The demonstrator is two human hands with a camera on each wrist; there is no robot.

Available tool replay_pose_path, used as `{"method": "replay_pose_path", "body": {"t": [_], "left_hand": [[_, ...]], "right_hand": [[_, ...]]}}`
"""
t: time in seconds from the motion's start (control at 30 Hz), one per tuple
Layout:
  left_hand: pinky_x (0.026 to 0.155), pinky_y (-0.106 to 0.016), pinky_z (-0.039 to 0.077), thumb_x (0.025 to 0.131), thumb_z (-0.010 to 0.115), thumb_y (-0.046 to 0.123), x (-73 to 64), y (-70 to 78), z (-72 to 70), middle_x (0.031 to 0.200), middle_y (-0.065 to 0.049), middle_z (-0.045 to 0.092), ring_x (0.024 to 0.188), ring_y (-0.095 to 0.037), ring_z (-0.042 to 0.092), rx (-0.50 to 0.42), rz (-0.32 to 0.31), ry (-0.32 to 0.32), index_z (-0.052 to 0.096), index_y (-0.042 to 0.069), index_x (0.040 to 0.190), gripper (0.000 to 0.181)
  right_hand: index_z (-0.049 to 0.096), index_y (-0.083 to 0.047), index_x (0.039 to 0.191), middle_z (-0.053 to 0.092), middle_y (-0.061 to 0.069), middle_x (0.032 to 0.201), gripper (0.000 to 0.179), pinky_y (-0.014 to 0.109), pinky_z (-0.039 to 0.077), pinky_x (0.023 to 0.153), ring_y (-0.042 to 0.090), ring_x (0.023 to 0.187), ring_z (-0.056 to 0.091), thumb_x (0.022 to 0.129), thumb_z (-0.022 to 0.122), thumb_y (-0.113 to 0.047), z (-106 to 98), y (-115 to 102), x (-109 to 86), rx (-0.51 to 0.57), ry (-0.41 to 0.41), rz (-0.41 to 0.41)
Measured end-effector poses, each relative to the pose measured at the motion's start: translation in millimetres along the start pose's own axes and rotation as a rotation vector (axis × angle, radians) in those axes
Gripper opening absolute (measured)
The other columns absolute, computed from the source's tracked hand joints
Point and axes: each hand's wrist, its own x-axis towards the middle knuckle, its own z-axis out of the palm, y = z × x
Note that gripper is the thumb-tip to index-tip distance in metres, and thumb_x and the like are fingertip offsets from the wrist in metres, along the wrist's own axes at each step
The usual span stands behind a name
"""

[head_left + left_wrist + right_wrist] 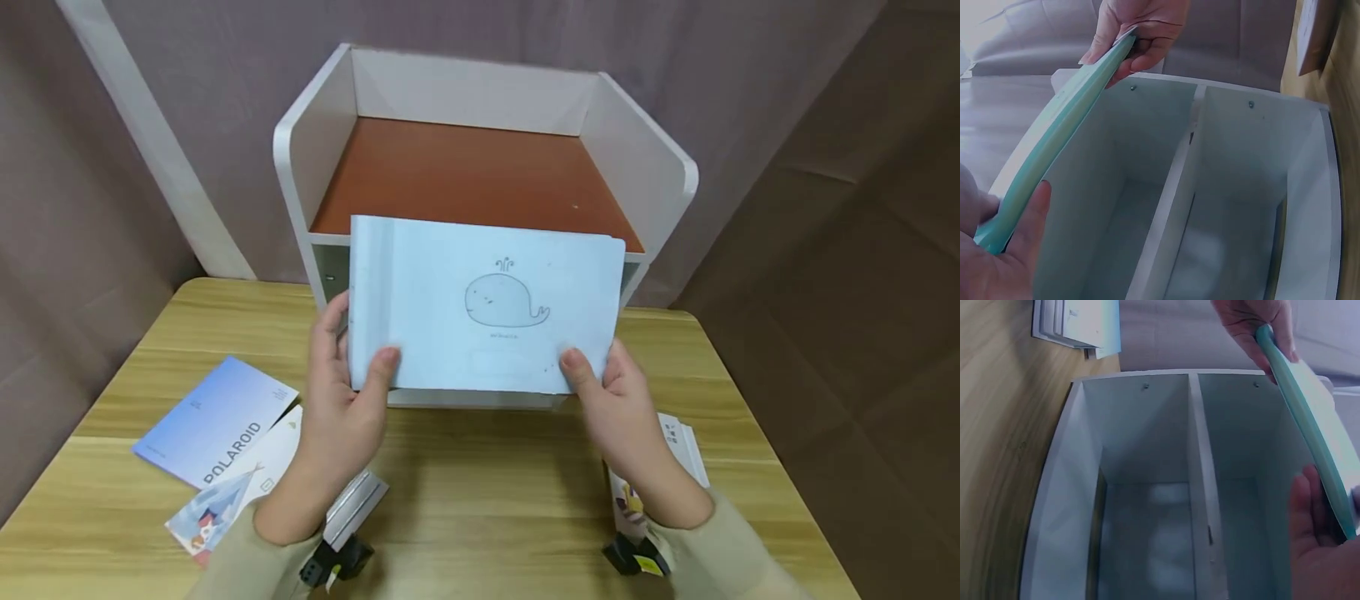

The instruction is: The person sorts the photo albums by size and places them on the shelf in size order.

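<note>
The left hand point(341, 421) and right hand point(621, 412) hold a whale-drawing booklet point(431, 308) by its left and right ends, fingers clamped on both. It is raised above the desk point(480, 492), on the near side of a white shelf unit point(472, 90). A blue POLAROID booklet point(225, 417) lies at left; white booklets point(684, 442) lie at right.

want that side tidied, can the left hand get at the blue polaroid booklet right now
Probably not without letting go: the left hand grips the whale book, though the blue POLAROID booklet lies nearby, largely uncovered.
</note>
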Motion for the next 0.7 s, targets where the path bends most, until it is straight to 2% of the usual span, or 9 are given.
{"method": "replay_pose_path", "body": {"t": [0.1, 0.2, 0.3, 0.4, 0.53, 0.6, 0.7], "left_hand": [[0.082, -0.033, 0.055, 0.097, 0.051, -0.002, -0.6, 2.7, -1.0, 0.133, -0.017, 0.050, 0.117, -0.028, 0.054, -0.037, -0.012, 0.040, 0.024, 0.015, 0.148, 0.060], [0.082, -0.032, 0.055, 0.098, 0.051, -0.002, -1.0, 5.8, -2.6, 0.133, -0.018, 0.051, 0.117, -0.029, 0.055, -0.055, -0.013, 0.065, 0.024, 0.014, 0.148, 0.060], [0.081, -0.032, 0.056, 0.097, 0.051, -0.003, -1.0, 7.5, -3.5, 0.131, -0.020, 0.052, 0.115, -0.030, 0.056, -0.069, -0.006, 0.076, 0.023, 0.010, 0.148, 0.059], [0.080, -0.034, 0.056, 0.097, 0.051, -0.004, 0.2, 8.7, -4.0, 0.132, -0.020, 0.052, 0.117, -0.031, 0.055, -0.070, 0.014, 0.076, 0.025, 0.008, 0.148, 0.059], [0.082, -0.034, 0.055, 0.095, 0.053, -0.007, 6.9, 14.1, -7.4, 0.137, -0.018, 0.049, 0.123, -0.031, 0.051, -0.065, 0.031, 0.051, 0.029, 0.010, 0.149, 0.061], [0.083, -0.033, 0.055, 0.093, 0.054, -0.009, 12.2, 20.6, -10.9, 0.142, -0.015, 0.045, 0.124, -0.031, 0.050, -0.080, 0.015, 0.000, 0.027, 0.012, 0.151, 0.067], [0.088, -0.033, 0.052, 0.091, 0.053, -0.015, 21.7, 34.1, -17.3, 0.148, -0.011, 0.035, 0.126, -0.032, 0.047, -0.128, -0.009, -0.145, 0.018, 0.015, 0.154, 0.079]], "right_hand": [[0.040, -0.007, 0.138, 0.062, 0.010, 0.125, 0.040, 0.034, 0.053, 0.087, 0.024, 0.106, 0.063, 0.101, 0.052, -0.016, -3.8, -3.5, -1.1, 0.055, -0.141, -0.012], [0.030, -0.011, 0.142, 0.056, 0.013, 0.129, 0.052, 0.042, 0.055, 0.083, 0.031, 0.103, 0.064, 0.098, 0.056, -0.008, -8.3, -5.7, -2.5, 0.134, -0.293, -0.004], [0.024, -0.016, 0.145, 0.052, 0.011, 0.133, 0.066, 0.042, 0.055, 0.083, 0.032, 0.108, 0.062, 0.093, 0.063, -0.004, -11.4, -5.5, -5.1, 0.137, -0.378, 0.001], [0.024, -0.017, 0.145, 0.054, 0.010, 0.131, 0.070, 0.039, 0.055, 0.082, 0.030, 0.106, 0.063, 0.091, 0.065, -0.003, -12.3, -5.6, -6.7, 0.084, -0.369, -0.016], [0.028, -0.011, 0.141, 0.058, 0.013, 0.122, 0.062, 0.038, 0.056, 0.078, 0.029, 0.094, 0.066, 0.092, 0.064, -0.001, -10.8, -9.8, -5.3, 0.083, -0.289, -0.044], [0.031, -0.006, 0.137, 0.060, 0.016, 0.116, 0.055, 0.038, 0.057, 0.077, 0.029, 0.089, 0.066, 0.092, 0.062, 0.002, -9.8, -13.4, -3.3, 0.129, -0.248, -0.062], [0.035, -0.002, 0.133, 0.062, 0.019, 0.108, 0.047, 0.035, 0.057, 0.074, 0.026, 0.083, 0.066, 0.093, 0.058, 0.005, -8.8, -19.5, 1.1, 0.176, -0.202, -0.099]]}}
